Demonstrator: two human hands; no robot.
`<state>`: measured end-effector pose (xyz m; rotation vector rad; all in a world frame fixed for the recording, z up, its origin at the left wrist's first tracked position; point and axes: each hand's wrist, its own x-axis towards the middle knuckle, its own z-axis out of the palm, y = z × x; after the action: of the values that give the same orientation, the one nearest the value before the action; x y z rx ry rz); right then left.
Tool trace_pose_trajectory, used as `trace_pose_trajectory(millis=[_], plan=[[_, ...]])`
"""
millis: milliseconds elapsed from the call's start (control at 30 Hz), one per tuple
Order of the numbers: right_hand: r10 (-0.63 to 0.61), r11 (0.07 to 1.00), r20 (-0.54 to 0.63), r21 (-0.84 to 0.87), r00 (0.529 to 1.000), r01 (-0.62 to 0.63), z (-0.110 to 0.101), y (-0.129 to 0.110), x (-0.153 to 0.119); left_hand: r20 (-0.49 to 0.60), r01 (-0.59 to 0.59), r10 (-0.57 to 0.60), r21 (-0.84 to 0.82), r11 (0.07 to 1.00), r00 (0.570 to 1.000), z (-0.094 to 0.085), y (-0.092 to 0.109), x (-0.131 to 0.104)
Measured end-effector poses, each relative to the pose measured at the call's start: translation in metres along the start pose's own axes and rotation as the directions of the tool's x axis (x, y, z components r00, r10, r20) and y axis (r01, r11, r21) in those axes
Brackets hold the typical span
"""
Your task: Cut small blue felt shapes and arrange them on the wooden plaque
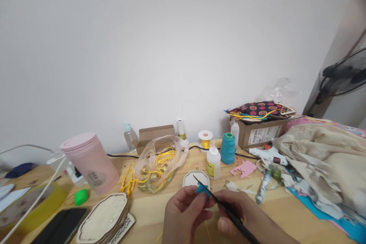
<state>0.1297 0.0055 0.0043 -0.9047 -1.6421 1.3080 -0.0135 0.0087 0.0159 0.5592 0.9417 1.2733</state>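
Note:
My left hand (187, 209) pinches a small blue piece (202, 188), perhaps cloth or felt, between thumb and fingers. A slim black pointed tool (233, 215) is gripped in my right hand (238, 207). Its thin tip reaches up and left across the blue piece; whether the two touch I cannot tell. Just behind my fingers lies a pale scalloped plaque (196, 177), partly covered by the left hand. A white bottle with a yellow label (213, 163) stands beyond it, beside a cone of blue thread (228, 148). Yellow thread hangs below my hands.
At left are a pink tumbler (90, 162), a phone (60, 225) and stacked pale plaques (104, 217). A plastic bag of yellow cords (161, 164) lies behind. Rightward are pink scraps (243, 169), a glue gun (268, 155), a cardboard box (259, 133) and heaped beige cloth (326, 160).

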Motion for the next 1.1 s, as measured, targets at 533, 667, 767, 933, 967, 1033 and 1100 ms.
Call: trace_pose_trajectory(millis=[533, 667, 767, 933, 967, 1033, 1100], plan=[[-0.047, 0.997, 0.076, 0.068, 0.996, 0.042, 0.0055, -0.0047, 0.0033, 0.085, 0.113, -0.109, -0.043, 0.993, 0.99, -0.0003, 0.001, -0.0004], [-0.038, 0.998, 0.073, 0.046, 0.997, 0.034, 0.0067, -0.0031, 0.0027, 0.095, 0.119, -0.112, -0.072, 0.99, 0.989, -0.0018, 0.0009, -0.0013], [-0.025, 0.999, 0.065, 0.032, 0.998, 0.023, 0.0071, -0.002, 0.0029, 0.111, 0.122, -0.113, -0.076, 0.99, 0.987, -0.0023, 0.0012, -0.002], [-0.037, 0.999, 0.038, 0.02, 0.999, 0.036, 0.0088, -0.0021, 0.0022, 0.123, 0.128, -0.117, -0.082, 0.988, 0.985, -0.0022, 0.0014, -0.0006], [-0.038, 0.999, 0.038, 0.023, 0.999, 0.037, 0.009, -0.0019, 0.0021, 0.122, 0.128, -0.117, -0.081, 0.989, 0.986, -0.0023, 0.0014, -0.0002], [-0.037, 0.999, 0.03, 0.029, 0.999, 0.036, 0.0089, -0.0009, 0.0026, 0.123, 0.12, -0.11, -0.077, 0.99, 0.986, -0.0027, 0.0012, 0.0002], [-0.05, 0.998, 0.026, 0.027, 0.998, 0.05, 0.0081, 0.0009, 0.0038, 0.125, 0.115, -0.106, -0.065, 0.991, 0.986, -0.0032, 0.0013, 0.0001]])
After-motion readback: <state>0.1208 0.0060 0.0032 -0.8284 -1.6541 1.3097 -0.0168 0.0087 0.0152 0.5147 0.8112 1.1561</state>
